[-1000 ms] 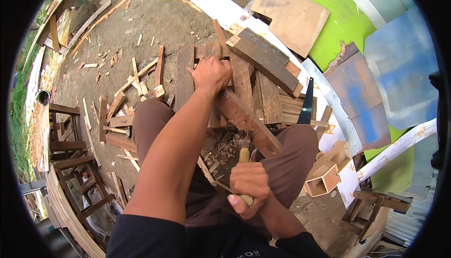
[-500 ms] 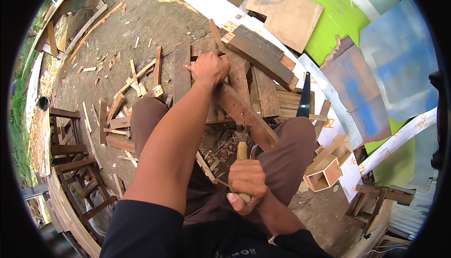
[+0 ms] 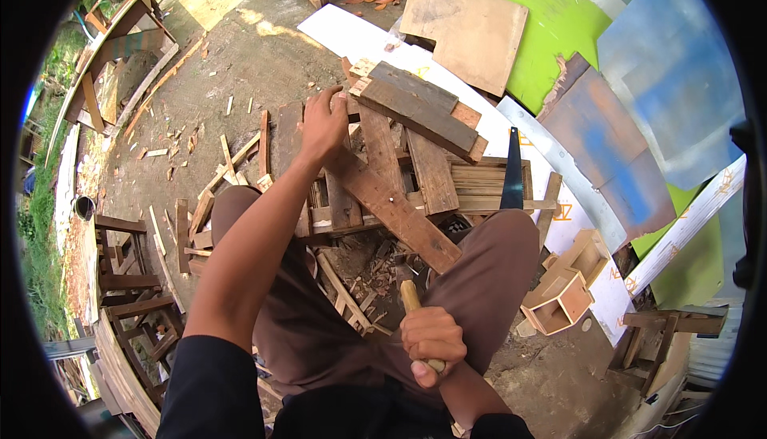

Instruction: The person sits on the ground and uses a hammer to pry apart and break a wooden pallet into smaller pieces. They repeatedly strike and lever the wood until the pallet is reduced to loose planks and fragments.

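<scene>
My left hand (image 3: pixel 324 126) is closed over the far end of a reddish-brown wooden board (image 3: pixel 399 209), which slants toward my right knee. A small nail (image 3: pixel 391 199) stands up from the board's face. In my right hand (image 3: pixel 432 338) is a hammer (image 3: pixel 410 295), gripped by its pale wooden handle. Its dark metal head is just short of the board's near end, low between my knees; the dark ground behind makes its outline hard to read. Several weathered planks (image 3: pixel 431 169) lie under and beside the board.
Thick dark timbers (image 3: pixel 423 111) are stacked beyond the board. A handsaw blade (image 3: pixel 513 171) stands upright by my right knee. A small wooden box (image 3: pixel 559 299) sits to the right, near painted sheets (image 3: pixel 615 147). Wooden frames (image 3: pixel 132 283) and scrap sticks lie left.
The hammer's head has dropped back from the board toward me. My left hand and the board have shifted a little left in view, and the camera view has moved too.
</scene>
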Demonstrator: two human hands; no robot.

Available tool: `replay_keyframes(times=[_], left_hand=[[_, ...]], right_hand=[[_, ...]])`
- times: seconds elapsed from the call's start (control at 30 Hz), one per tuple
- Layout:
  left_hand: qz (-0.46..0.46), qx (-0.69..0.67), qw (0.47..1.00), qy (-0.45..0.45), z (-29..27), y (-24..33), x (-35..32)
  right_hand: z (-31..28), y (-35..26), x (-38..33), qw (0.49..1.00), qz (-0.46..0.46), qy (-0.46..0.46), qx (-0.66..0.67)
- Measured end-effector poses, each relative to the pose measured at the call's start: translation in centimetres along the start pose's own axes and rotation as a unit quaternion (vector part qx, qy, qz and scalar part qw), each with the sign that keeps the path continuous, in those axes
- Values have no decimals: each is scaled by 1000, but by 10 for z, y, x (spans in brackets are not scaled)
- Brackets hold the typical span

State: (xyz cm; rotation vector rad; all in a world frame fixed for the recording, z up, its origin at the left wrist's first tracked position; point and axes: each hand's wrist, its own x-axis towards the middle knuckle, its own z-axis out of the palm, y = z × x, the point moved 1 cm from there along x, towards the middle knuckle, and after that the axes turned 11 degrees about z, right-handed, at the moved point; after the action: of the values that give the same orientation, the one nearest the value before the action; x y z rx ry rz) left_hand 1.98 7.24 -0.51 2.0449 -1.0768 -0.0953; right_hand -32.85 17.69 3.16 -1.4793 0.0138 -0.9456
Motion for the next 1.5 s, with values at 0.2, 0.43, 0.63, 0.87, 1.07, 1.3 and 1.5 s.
replay_keyframes(times=[0.2, 0.43, 0.63, 0.87, 1.07, 1.3, 1.5], left_hand=[[63, -173, 968, -170, -77, 32, -108], [136, -189, 874, -425, -57, 41, -152], [124, -192, 898, -377, -56, 30, -155], [103, -16, 994, -22, -48, 9, -99], [-22, 130, 987, -95, -10, 0, -99], [-40, 132, 980, -143, -4, -2, -92], [-45, 121, 980, -152, -3, -1, -88]], right_hand=[[-2, -1, -8, 998, 22, 48, 39], [5, 3, -7, 987, 63, 111, 93], [-4, 4, -1, 949, 126, 145, 249], [-34, -37, 79, 942, 225, 136, 210], [-47, -5, 187, 866, 491, 43, 86], [-37, 67, 240, 748, 660, -3, 63], [-27, 86, 270, 787, 614, -6, 57]])
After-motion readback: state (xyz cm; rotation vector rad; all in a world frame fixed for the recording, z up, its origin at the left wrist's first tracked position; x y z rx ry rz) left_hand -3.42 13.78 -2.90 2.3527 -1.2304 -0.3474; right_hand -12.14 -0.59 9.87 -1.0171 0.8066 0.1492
